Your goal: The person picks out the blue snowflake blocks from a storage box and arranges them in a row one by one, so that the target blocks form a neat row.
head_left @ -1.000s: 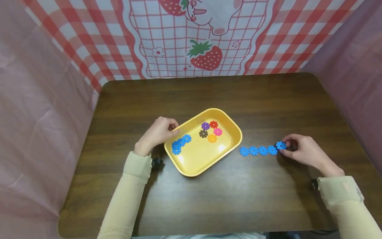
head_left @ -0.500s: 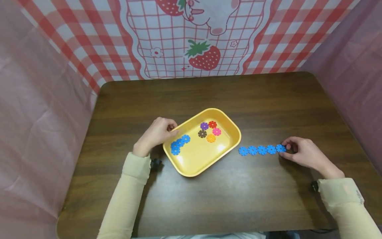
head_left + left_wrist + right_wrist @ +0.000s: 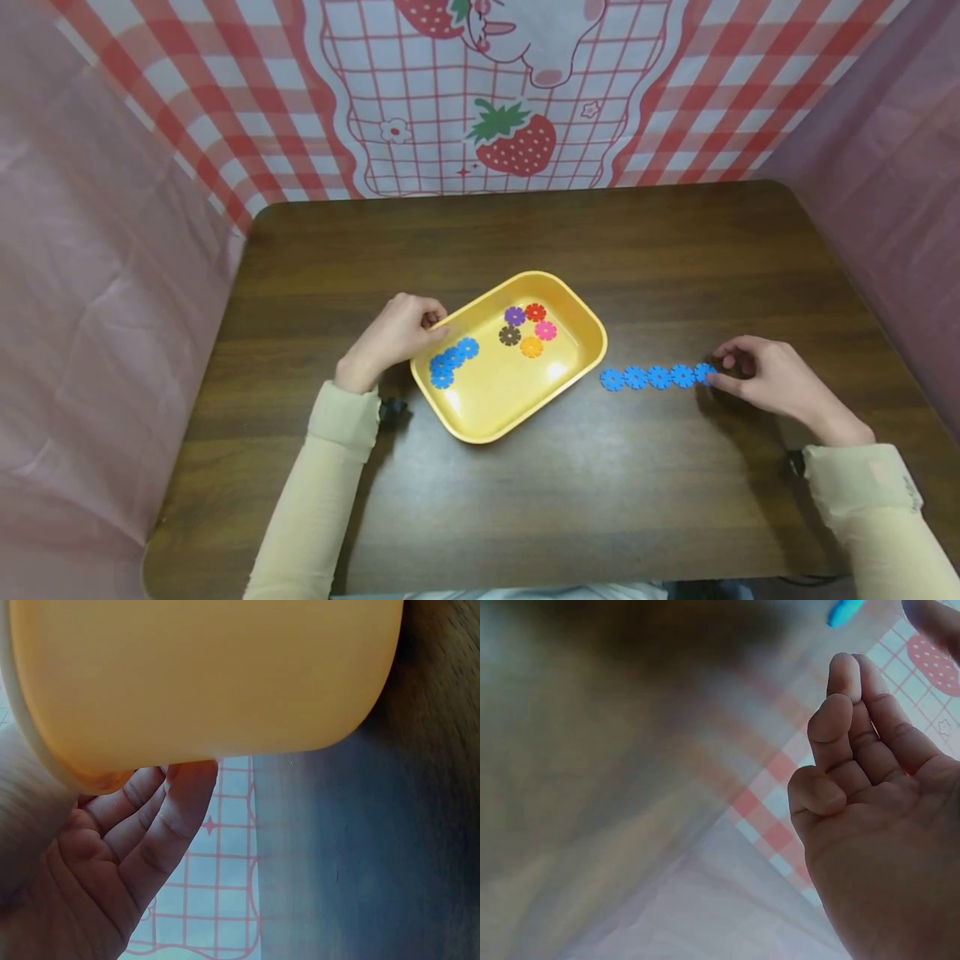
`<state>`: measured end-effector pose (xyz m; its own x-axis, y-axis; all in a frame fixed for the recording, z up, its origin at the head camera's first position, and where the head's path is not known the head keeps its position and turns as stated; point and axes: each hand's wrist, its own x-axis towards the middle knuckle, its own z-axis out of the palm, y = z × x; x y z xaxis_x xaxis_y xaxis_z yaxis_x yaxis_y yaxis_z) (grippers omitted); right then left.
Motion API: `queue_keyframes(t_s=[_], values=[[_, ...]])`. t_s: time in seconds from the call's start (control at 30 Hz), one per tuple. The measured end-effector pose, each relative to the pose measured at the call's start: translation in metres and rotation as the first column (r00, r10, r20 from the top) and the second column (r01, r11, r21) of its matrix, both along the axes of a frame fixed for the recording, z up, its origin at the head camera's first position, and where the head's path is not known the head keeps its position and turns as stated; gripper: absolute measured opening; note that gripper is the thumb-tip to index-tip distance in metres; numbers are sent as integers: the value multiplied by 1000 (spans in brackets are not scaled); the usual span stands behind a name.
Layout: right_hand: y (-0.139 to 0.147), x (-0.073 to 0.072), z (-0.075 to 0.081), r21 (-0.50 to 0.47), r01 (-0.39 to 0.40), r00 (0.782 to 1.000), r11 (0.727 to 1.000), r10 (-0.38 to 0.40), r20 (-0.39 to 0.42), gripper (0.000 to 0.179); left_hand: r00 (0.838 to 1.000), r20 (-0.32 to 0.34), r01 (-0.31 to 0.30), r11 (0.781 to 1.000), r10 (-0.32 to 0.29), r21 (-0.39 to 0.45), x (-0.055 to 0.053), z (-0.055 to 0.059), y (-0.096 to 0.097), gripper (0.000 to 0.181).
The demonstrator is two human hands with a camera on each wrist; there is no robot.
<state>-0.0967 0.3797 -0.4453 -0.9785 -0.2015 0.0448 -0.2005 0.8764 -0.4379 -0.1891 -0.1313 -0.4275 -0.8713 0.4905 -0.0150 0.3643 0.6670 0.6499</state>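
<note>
My left hand [image 3: 397, 337] grips the left rim of a yellow plastic tray [image 3: 498, 427], thumb over the edge and fingers beneath it. The left wrist view shows those fingers [image 3: 169, 832] against the tray's outer wall. Inside the tray, several blue snowflake discs [image 3: 454, 358] overlap at the left. Purple, red, pink, brown and orange discs [image 3: 532, 347] cluster towards its right end. On the table, several blue discs [image 3: 659, 377] lie in a row. My right hand [image 3: 780, 383] hovers at the row's right end, its thumb overlapping the last disc. Fingers and thumb are apart there, holding nothing.
The brown wooden table [image 3: 465, 517] carries the tray and the row. A red-and-white checked cloth [image 3: 258, 100] with strawberries hangs behind it. Pink cloth [image 3: 97, 292] hangs on both sides.
The last blue disc, pinched and slightly raised a second ago, came down in line with the row. My right hand let go of it and rose slightly. The left hand kept its grip.
</note>
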Motion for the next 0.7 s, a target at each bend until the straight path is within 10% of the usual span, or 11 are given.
queue_keyframes(t_s=[0.7], values=[[-100, -52, 67, -78, -136, 991, 988, 137, 6, 31, 1000, -18, 9, 1000, -9, 5, 0, -1, 0, 10]])
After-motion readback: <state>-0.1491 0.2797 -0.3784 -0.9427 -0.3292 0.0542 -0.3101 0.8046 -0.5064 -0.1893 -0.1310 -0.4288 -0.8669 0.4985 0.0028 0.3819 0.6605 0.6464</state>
